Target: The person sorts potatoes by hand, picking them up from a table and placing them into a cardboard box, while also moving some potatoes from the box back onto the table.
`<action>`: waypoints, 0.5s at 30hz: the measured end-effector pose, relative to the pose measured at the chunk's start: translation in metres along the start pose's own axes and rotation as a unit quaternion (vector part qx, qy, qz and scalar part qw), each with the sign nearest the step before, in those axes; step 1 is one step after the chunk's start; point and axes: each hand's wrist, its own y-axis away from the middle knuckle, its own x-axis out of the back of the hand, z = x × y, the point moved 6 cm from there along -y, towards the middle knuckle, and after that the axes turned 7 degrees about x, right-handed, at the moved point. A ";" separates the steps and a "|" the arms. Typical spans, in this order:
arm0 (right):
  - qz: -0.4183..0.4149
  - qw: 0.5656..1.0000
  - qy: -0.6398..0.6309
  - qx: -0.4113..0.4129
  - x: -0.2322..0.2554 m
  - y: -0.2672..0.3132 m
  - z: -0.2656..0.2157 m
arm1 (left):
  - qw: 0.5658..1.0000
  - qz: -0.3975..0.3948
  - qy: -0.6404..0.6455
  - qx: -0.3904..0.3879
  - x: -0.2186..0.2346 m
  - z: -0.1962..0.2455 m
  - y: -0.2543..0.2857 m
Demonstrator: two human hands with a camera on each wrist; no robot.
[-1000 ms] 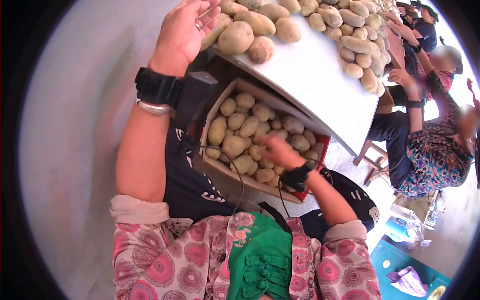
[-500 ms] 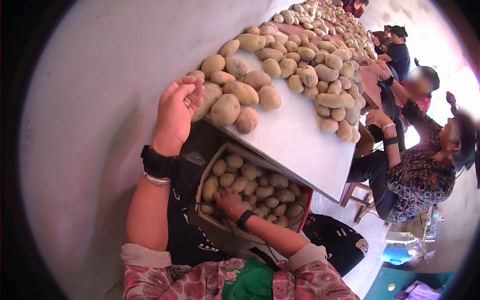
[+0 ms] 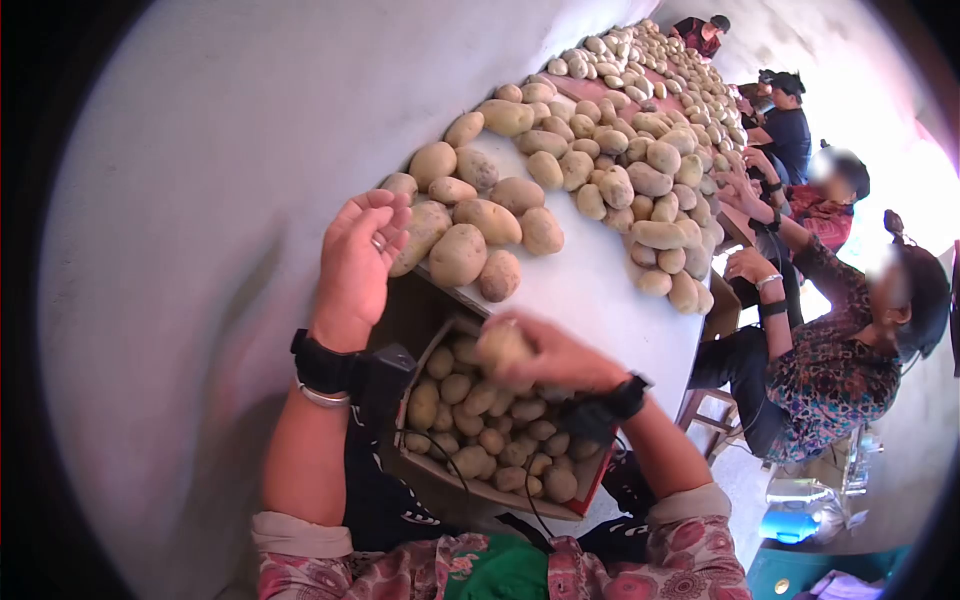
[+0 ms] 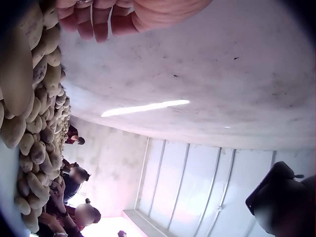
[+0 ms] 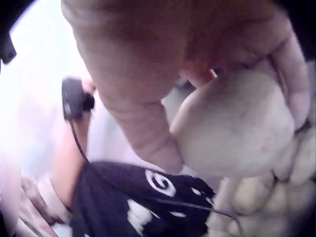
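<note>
My right hand (image 3: 570,358) grips a potato (image 3: 503,350) above the cardboard box (image 3: 601,472), which holds many more potatoes (image 3: 480,400). In the right wrist view, thumb and fingers curl round the pale potato (image 5: 237,128). My left hand (image 3: 352,270) is raised beside the wall end of the white table (image 3: 610,318), palm turned inward and fingers loosely bent around nothing. Right next to it lie several large potatoes (image 3: 458,255) on the tabletop. Only the fingers and part of the palm of my left hand (image 4: 128,15) show in the left wrist view.
A long heap of potatoes (image 3: 650,180) runs along the table away from me. A pale wall (image 3: 180,200) stands close on my left. To the right a person in a patterned shirt (image 3: 830,385) sits near a wooden stool (image 3: 712,408), with others farther along. Cables hang across my lap.
My right hand reached among the potatoes in the box, then rose with one in its grip. The left hand stays beside the table's potatoes. The head view has tilted up to show more table.
</note>
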 end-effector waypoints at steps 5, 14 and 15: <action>0.226 0.970 0.062 0.067 0.116 -0.058 -0.035 | 1.000 -0.007 0.014 -0.001 -0.005 -0.004 -0.001; 0.316 0.843 0.435 0.028 0.205 -0.176 0.002 | 0.998 -0.031 0.050 0.027 -0.016 -0.012 0.002; 0.273 0.839 0.471 0.002 0.205 -0.191 0.016 | 0.998 -0.034 0.052 0.027 -0.017 -0.012 0.001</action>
